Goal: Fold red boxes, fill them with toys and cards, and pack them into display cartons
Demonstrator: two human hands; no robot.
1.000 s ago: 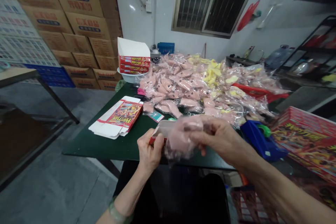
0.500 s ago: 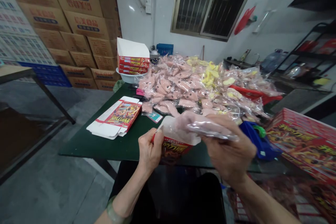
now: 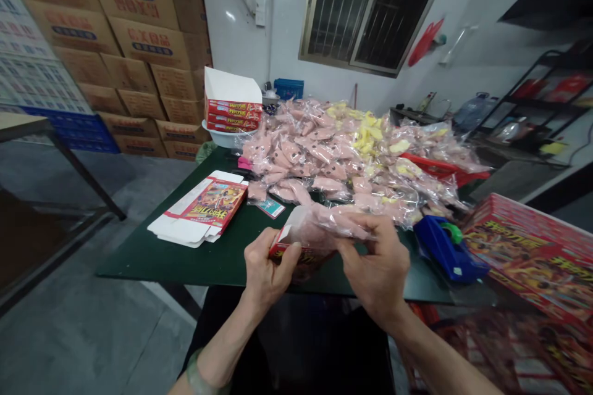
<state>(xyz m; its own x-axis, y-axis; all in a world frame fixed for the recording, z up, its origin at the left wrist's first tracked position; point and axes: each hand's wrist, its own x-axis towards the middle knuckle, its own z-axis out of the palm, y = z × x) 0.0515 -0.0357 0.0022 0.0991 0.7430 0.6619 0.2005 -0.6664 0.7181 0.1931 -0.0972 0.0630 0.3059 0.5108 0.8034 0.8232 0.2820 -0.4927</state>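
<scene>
Near the blue tape dispenser (image 3: 447, 251), left hand (image 3: 266, 271) holds a small red box (image 3: 301, 253); right hand (image 3: 377, 268) pinches a pink packet (image 3: 331, 227) at its opening.

Small red box (image 3: 301, 254) mostly hidden behind hands; pink packet (image 3: 324, 225) motion-blurred, contents unreadable.

A packing storeroom: stacked cartons (image 3: 134, 43) and heaped bagged goods (image 3: 343, 148).

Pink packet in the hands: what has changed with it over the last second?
The right hand brought the pink packet down onto the open end of the small red box, whose printed face tipped into view. The left hand still grips it. The pile, flat cartons and tape dispenser stayed put.
</scene>
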